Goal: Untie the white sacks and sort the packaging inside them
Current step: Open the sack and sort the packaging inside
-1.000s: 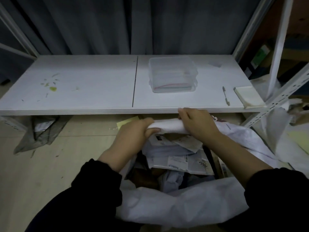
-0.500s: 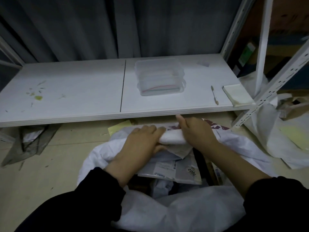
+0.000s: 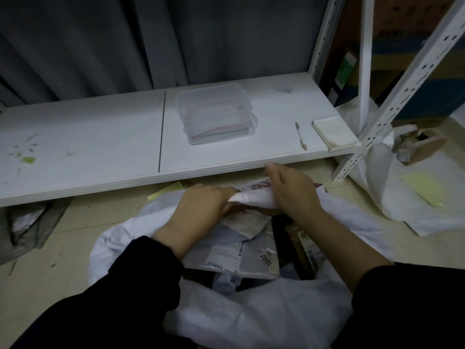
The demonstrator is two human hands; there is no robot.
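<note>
Nearest you, the white sack (image 3: 251, 318) lies open, and the packets (image 3: 241, 258) sit in it just below both grips, on your side of them. Your left hand (image 3: 203, 207) and right hand (image 3: 292, 192) each curl round one end of a rolled white bundle (image 3: 254, 200). Its long axis runs from grip to grip, so neither hand is nearer, though I cannot tell if it is sack rim or loose wrapping. Beyond the grips runs the shelf (image 3: 100, 152) with its clear box (image 3: 216, 114).
</note>
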